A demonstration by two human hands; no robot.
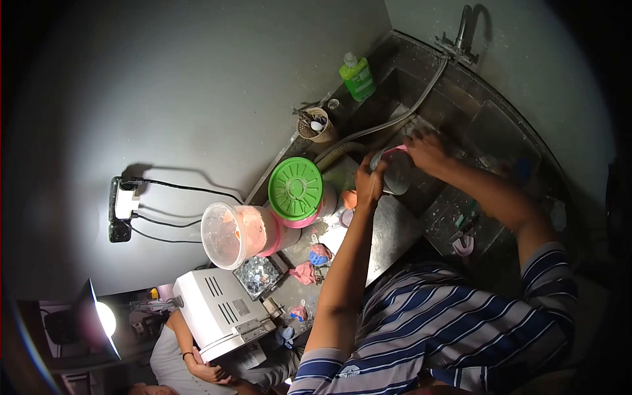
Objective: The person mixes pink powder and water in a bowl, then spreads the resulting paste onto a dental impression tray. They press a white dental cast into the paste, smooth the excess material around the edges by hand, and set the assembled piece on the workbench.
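Both hands are close together over the near side of the sink (421, 79). My left hand (370, 179) is closed around a greyish rounded thing (376, 160), mostly covered by the fingers. My right hand (426, 150) is closed on a narrow pink piece (397, 149) that reaches toward the left hand; its kind is unclear. Just below the hands is a round grey vessel (397, 179), partly hidden. A orange lump (349, 199) lies beside my left forearm. Pink-and-blue moulded lumps (320, 254) rest on the metal worktop (395, 230).
A green-lidded tub (295, 189), a clear tub (227, 236) and a white machine (224, 309) line the wall. A green bottle (358, 78), a woven cup of tools (316, 125), a hose (421, 99) and a tap (463, 36) surround the sink. Another person (191, 359) sits beyond the machine.
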